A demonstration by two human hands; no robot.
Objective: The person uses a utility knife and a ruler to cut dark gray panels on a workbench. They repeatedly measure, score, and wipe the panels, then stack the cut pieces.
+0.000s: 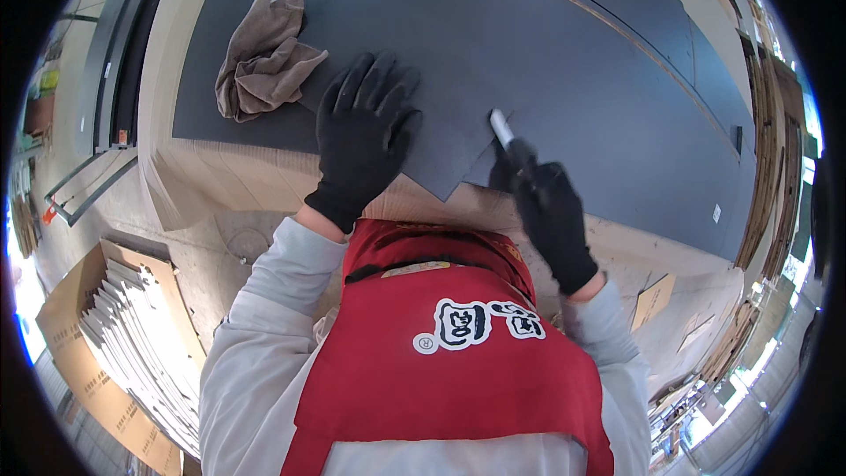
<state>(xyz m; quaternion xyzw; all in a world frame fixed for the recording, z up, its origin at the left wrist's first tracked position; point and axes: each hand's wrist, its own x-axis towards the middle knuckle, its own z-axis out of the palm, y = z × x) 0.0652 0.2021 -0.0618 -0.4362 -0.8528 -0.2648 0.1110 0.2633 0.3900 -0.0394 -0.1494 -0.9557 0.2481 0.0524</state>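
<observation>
My left hand [363, 137], in a black glove, lies flat with fingers spread on a dark grey panel [546, 53]. My right hand [548, 211], also gloved in black, grips a small white-tipped tool [501, 129] whose tip touches the panel near its notched front edge. A crumpled brown rag [263, 57] rests on the panel to the left of my left hand. The panel lies on a light wooden board [238, 181].
A cardboard box [97, 379] with several stacked pale sheets stands on the floor at lower left. Metal rails [119, 44] run along the left side. Cardboard scraps [654, 298] and stacked wooden boards [775, 167] are on the right.
</observation>
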